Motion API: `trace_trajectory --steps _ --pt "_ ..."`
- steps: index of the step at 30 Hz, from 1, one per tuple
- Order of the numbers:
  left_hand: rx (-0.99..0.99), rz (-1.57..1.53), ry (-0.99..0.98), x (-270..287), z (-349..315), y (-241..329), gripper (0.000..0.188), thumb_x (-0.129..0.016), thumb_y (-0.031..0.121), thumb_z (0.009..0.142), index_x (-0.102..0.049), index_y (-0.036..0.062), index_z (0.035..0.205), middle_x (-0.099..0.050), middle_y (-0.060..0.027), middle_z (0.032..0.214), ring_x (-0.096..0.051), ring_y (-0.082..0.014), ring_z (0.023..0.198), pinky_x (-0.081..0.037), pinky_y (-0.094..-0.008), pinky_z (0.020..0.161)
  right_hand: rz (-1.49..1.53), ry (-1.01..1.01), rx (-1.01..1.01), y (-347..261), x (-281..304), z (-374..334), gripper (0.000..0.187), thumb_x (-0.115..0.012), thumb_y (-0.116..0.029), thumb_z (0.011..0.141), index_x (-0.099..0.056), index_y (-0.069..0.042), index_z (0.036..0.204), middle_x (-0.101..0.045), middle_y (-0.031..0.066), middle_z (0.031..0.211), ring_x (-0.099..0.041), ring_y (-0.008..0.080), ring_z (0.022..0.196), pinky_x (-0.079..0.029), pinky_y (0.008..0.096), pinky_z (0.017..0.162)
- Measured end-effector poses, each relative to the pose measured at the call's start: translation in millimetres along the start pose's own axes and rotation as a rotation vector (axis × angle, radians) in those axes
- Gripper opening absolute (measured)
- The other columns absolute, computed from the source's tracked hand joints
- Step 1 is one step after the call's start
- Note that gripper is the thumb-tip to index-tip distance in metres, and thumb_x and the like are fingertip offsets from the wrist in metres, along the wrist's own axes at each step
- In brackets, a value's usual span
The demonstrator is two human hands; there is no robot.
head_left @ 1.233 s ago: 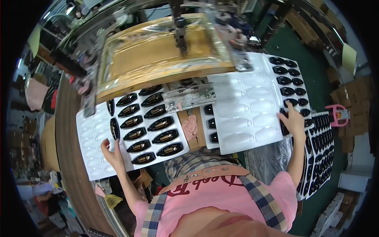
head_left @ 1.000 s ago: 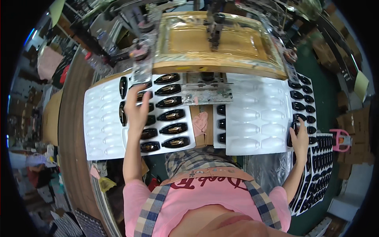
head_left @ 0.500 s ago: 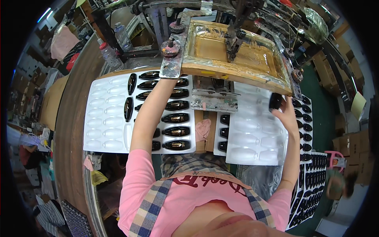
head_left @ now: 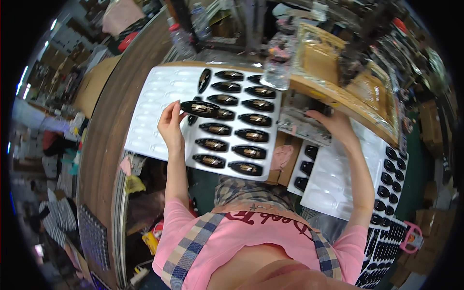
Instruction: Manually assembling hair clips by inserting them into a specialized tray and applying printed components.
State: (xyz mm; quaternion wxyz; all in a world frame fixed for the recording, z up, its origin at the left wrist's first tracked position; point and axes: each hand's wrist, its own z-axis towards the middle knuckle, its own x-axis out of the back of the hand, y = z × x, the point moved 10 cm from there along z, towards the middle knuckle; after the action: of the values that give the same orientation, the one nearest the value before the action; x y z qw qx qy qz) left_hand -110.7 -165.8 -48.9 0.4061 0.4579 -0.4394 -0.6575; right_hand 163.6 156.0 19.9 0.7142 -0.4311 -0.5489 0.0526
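Currently, left of the frame's centre, the left hand [head_left: 170,126] pinches a gold-printed black bottle-shaped piece [head_left: 201,109] by its left end, long axis running rightward above the white moulded tray [head_left: 151,108], while the farther right hand [head_left: 339,126], contents indiscernible, nears the metal fixture [head_left: 296,122].

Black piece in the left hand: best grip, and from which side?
Probably take the black piece by its free right end, from the right, pinching its long edges: the left hand pinches the opposite end, and the elongated body juts rightward over the white tray, gold print face-up.
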Motion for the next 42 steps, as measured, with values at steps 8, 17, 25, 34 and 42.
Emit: trace_trajectory --steps 8,17,25,34,42 --pt "-0.161 0.244 0.388 120 -68 -11 0.017 -0.055 0.007 0.084 -0.055 -0.0063 0.094 -0.056 -0.0094 0.088 -0.054 -0.0118 0.078 -0.05 -0.0254 0.069 -0.154 0.202 0.026 32 28 -42 0.055 -0.063 -0.023 0.077 -0.04 0.003 0.12 -0.048 0.018 0.117 -0.044 0.027 0.111 -0.031 0.0338 0.094" --pt "-0.23 0.739 0.367 111 -119 -27 0.012 -0.057 0.007 0.082 -0.055 -0.0023 0.089 -0.054 -0.0081 0.085 -0.052 -0.0142 0.079 -0.043 -0.023 0.07 -0.011 0.363 0.02 47 69 -114 0.052 -0.051 -0.014 0.085 -0.028 -0.003 0.131 -0.033 0.0138 0.133 -0.043 0.0242 0.114 -0.033 0.0355 0.094" --pt "-0.426 1.13 0.143 78 -128 -7 0.016 -0.064 0.009 0.076 -0.058 -0.0006 0.088 -0.054 -0.011 0.09 -0.049 -0.0233 0.087 -0.038 -0.033 0.08 -0.051 0.481 -0.105 68 92 -161 0.048 -0.054 -0.011 0.083 -0.035 -0.001 0.126 -0.04 0.0128 0.127 -0.05 0.0216 0.106 -0.041 0.0286 0.084" --pt "-0.471 0.571 -0.002 -8 -78 35 0.013 -0.052 0.001 0.084 -0.054 -0.0056 0.095 -0.057 -0.0122 0.093 -0.054 -0.0177 0.087 -0.042 -0.0286 0.082 -0.655 0.298 -0.924 145 139 -306 0.061 -0.056 -0.045 0.077 -0.044 -0.004 0.122 -0.046 0.0203 0.119 -0.056 0.0226 0.078 -0.042 0.0313 0.075" --pt "-0.791 0.284 -0.551 -192 -109 79 0.011 -0.051 -0.002 0.083 -0.056 -0.0047 0.092 -0.06 -0.0115 0.09 -0.055 -0.0165 0.086 -0.041 -0.0276 0.081 -0.704 0.237 -1.006 207 132 -369 0.07 -0.055 -0.058 0.07 -0.049 -0.003 0.113 -0.049 0.0181 0.115 -0.049 0.0325 0.105 -0.038 0.0371 0.087"
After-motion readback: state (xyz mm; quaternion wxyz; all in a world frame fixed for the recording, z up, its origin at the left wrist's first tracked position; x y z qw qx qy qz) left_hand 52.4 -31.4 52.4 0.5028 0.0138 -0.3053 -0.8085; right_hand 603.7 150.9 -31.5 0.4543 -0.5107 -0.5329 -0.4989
